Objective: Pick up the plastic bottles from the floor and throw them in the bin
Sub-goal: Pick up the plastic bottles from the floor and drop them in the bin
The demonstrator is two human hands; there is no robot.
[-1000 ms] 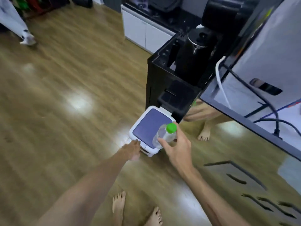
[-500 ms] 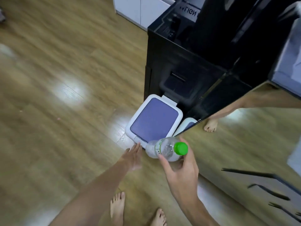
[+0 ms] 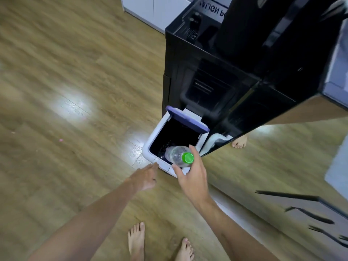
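A clear plastic bottle [image 3: 176,155] with a green cap lies tilted over the bin's open mouth, cap toward me. My right hand [image 3: 193,174] holds it near the cap between thumb and fingers. The white bin [image 3: 148,146] stands on the wooden floor against a black cabinet; its purple lid [image 3: 186,119] is swung up at the back and the inside is dark. My left hand [image 3: 146,176] reaches with straight fingers to the bin's front edge, its fingertips at the white push panel there.
A tall black cabinet [image 3: 207,72] with appliances on top rises right behind the bin. A glossy dark panel [image 3: 263,113] to the right reflects the floor and a foot. My bare feet [image 3: 160,245] stand on the floor below. White cupboards [image 3: 150,10] sit at the back.
The bin's lid, flat and closed before, now stands open. My right hand has carried the bottle forward over the opening. My left hand has reached the bin's front edge.
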